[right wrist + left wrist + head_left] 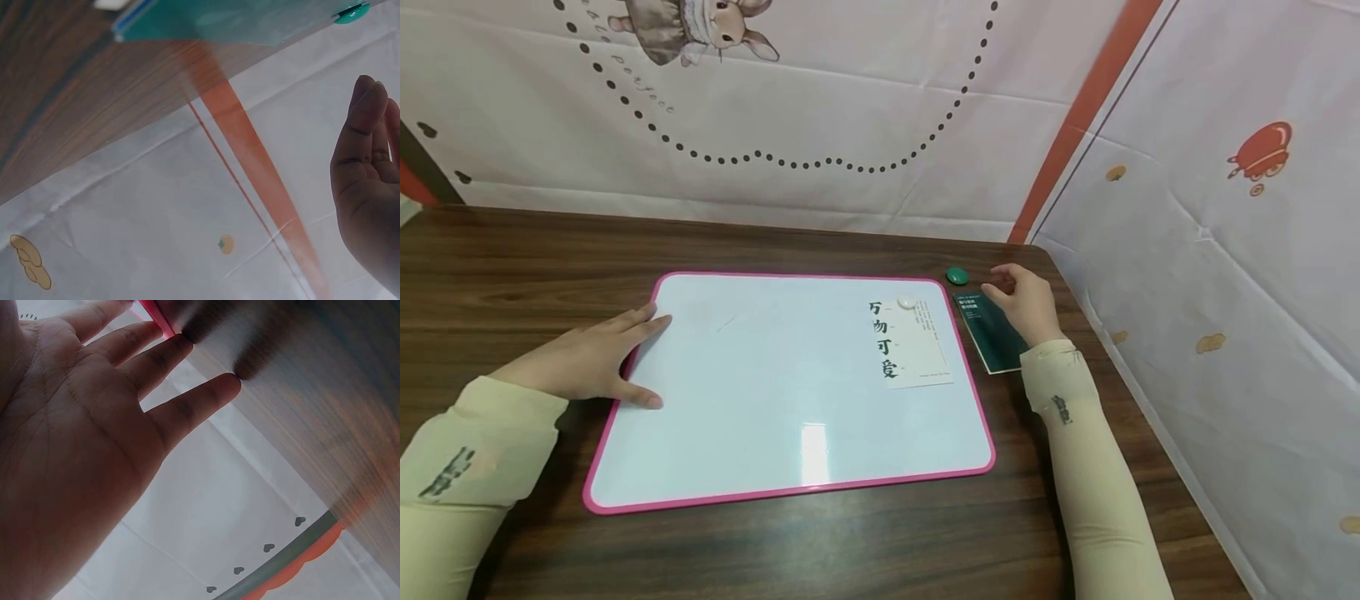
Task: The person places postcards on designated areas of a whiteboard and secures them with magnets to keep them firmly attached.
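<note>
1. Left hand (583,360) lies flat, fingers straight, on the whiteboard (790,392) left edge.
2. Right hand (1026,302) loosely curled, empty, over the dark green card (988,333) on the counter (512,267).
3. Card likely thin, light, bendy; pinch its edge.

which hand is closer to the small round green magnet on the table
Right. The right hand hovers just right of the small round green magnet, over the dark green card. The left hand rests far off at the pink-framed whiteboard's left edge.
</note>
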### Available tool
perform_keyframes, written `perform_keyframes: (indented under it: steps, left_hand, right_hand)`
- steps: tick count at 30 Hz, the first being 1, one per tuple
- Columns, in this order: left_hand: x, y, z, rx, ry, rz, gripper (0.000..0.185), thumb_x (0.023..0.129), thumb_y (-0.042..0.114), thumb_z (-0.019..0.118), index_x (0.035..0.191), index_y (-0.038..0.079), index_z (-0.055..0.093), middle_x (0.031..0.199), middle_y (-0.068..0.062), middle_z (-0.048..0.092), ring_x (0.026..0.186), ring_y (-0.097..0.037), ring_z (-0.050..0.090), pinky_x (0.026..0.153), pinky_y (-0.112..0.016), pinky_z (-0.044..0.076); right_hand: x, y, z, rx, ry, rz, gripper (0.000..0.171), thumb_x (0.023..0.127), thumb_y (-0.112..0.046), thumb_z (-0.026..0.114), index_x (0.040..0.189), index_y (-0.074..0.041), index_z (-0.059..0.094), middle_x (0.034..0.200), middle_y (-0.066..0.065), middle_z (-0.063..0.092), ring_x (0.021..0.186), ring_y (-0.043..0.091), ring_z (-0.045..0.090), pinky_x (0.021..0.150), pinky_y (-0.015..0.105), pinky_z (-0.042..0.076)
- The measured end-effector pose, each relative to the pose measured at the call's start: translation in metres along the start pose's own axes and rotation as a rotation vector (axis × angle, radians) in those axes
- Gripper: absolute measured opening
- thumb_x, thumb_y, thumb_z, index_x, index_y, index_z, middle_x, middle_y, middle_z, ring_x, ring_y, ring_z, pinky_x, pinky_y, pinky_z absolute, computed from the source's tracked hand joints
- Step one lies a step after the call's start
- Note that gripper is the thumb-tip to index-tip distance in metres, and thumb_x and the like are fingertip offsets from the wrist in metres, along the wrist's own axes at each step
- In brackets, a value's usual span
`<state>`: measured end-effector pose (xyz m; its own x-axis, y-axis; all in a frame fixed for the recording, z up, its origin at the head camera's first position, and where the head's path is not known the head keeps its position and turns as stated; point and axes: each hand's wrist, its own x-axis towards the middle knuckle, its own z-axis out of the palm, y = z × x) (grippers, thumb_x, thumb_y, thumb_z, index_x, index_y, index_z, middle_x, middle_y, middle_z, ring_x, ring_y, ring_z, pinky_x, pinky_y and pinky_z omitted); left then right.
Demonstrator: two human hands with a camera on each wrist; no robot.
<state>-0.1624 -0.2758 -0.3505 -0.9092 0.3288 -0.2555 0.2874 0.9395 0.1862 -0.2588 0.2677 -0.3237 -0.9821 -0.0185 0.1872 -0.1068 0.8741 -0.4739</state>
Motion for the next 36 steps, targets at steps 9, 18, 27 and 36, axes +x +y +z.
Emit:
perform_keyframes:
  steps: [9, 18, 27, 36]
  left_hand:
    - [0.001, -0.001, 0.001, 0.004, 0.008, 0.008, 0.127, 0.059, 0.072, 0.074, 0.151, 0.003, 0.020, 0.154, -0.032, 0.019, 0.131, -0.060, 0.031, 0.089, -0.074, 0.038]
    - [-0.001, 0.002, -0.002, 0.009, -0.002, -0.004, 0.127, 0.059, 0.071, 0.074, 0.151, 0.002, 0.020, 0.154, -0.033, 0.019, 0.132, -0.060, 0.029, 0.091, -0.074, 0.035]
    - [-0.001, 0.001, -0.001, 0.002, 0.005, 0.001, 0.127, 0.059, 0.072, 0.074, 0.151, 0.003, 0.021, 0.154, -0.032, 0.019, 0.131, -0.060, 0.030, 0.090, -0.074, 0.037]
    - [-0.001, 0.001, 0.000, -0.004, 0.008, 0.004, 0.127, 0.058, 0.071, 0.074, 0.151, 0.003, 0.021, 0.153, -0.033, 0.020, 0.131, -0.060, 0.030, 0.090, -0.074, 0.037]
  right_hand:
    - [-0.003, 0.001, -0.001, -0.152, -0.061, 0.082, 0.055, 0.093, -0.037, 0.063, 0.134, -0.002, 0.052, 0.128, 0.025, 0.058, 0.109, 0.038, 0.057, 0.095, 0.053, 0.048]
    - [-0.004, 0.000, -0.001, -0.166, -0.175, 0.079, 0.065, 0.093, -0.041, 0.061, 0.141, 0.000, 0.044, 0.130, 0.027, 0.055, 0.113, 0.040, 0.056, 0.098, 0.054, 0.047]
    - [-0.012, 0.005, 0.000, -0.245, -0.218, 0.074, 0.078, 0.091, -0.048, 0.061, 0.142, 0.007, 0.039, 0.139, 0.033, 0.046, 0.127, 0.048, 0.044, 0.105, 0.059, 0.038]
    - [-0.020, 0.002, 0.002, -0.325, -0.228, 0.087, 0.086, 0.087, -0.055, 0.062, 0.143, 0.006, 0.038, 0.136, 0.035, 0.047, 0.123, 0.051, 0.046, 0.099, 0.061, 0.043]
